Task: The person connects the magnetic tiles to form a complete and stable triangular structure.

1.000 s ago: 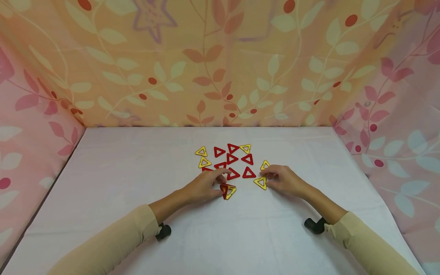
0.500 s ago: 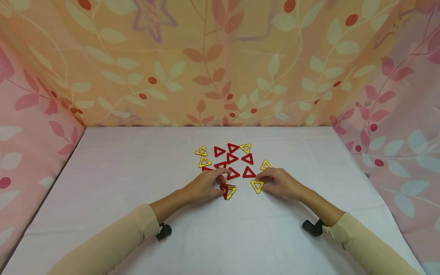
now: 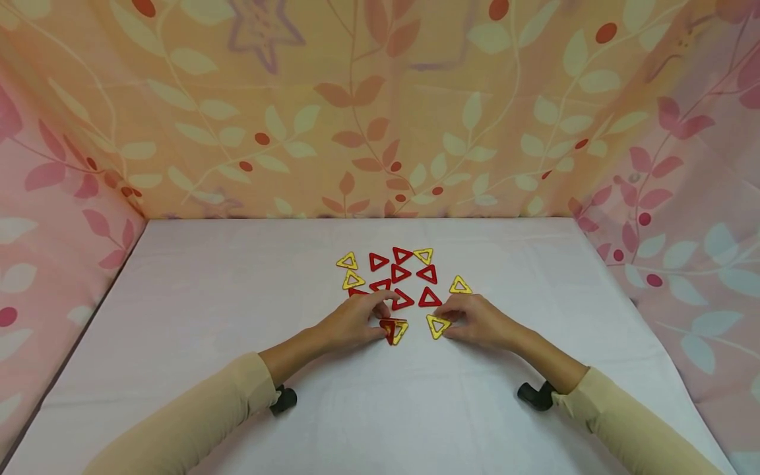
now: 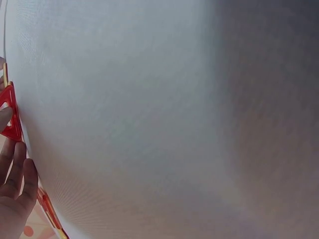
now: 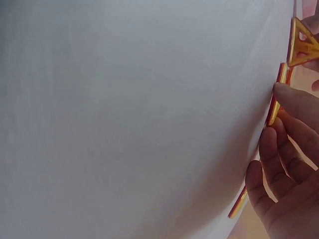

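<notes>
just right of a red triangle (image 3: 390, 334) pinched in the left hand (image 3: 355, 322), gripping a yellow triangle (image 3: 436, 334) with the right hand (image 3: 479, 321), one edge turned leftward across the small gap.

Head view: I get even, moderate light, seemingly from overhead; faint, soft-edged shadows under both forearms (image 3: 291, 353) on the white cloth (image 3: 392, 415). Flat triangles (image 3: 430, 305) read fairly sharp. Left wrist view: dimmer, broad dark band at right, weave blurred. Right wrist view: grey, darkest top left, soft shadow beside the right hand (image 5: 294, 194). Cloth edge bows in both wrist views.
</notes>
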`<state>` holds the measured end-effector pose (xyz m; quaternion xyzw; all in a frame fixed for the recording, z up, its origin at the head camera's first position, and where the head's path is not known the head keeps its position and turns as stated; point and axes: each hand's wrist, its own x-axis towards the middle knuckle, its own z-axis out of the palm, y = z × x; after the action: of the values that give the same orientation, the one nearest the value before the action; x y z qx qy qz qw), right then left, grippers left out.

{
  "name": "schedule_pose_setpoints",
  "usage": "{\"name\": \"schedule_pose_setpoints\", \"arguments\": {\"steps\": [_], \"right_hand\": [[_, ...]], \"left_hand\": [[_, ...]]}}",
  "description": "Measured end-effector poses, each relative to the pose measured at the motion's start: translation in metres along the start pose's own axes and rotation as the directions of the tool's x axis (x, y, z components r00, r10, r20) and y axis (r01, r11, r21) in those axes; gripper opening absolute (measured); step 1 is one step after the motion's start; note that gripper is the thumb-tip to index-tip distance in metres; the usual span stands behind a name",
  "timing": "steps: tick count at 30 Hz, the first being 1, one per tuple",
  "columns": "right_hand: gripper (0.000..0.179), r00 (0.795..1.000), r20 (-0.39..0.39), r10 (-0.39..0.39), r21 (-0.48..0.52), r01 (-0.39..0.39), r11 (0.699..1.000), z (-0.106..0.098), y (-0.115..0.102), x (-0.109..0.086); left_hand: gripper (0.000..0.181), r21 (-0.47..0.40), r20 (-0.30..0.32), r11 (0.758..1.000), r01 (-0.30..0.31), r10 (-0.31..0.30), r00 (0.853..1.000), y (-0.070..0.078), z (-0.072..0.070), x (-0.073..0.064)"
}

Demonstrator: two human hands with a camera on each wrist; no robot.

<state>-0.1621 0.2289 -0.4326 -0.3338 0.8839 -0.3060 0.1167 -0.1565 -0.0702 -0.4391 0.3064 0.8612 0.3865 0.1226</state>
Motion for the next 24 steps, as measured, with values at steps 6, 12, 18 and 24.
{"name": "schedule_pose_setpoints", "arguments": {"steps": [6,12,18,24], "right_hand": [[0.03,1.0,-0.009,-0.018,0.001,0.018,1.0,0.005,-0.001,0.002],[0.03,1.0,-0.003,-0.008,0.024,0.009,1.0,0.01,-0.004,0.004],[0.03,1.0,0.013,-0.004,0.013,0.004,1.0,0.014,-0.009,0.005],[0.031,1.0,0.016,-0.006,0.002,0.006,1.0,0.016,-0.012,0.008]], "left_hand": [[0.063,0.005,-0.004,1.0,0.003,-0.003,1.0,0.0,0.0,0.0],[0.064,0.003,-0.002,1.0,0.003,-0.003,1.0,-0.001,0.001,0.0],[0.063,0.009,-0.006,1.0,-0.003,0.003,1.0,-0.002,0.002,0.001],[0.062,0.011,-0.007,1.0,0.002,-0.002,1.0,-0.002,0.001,0.001]]}}
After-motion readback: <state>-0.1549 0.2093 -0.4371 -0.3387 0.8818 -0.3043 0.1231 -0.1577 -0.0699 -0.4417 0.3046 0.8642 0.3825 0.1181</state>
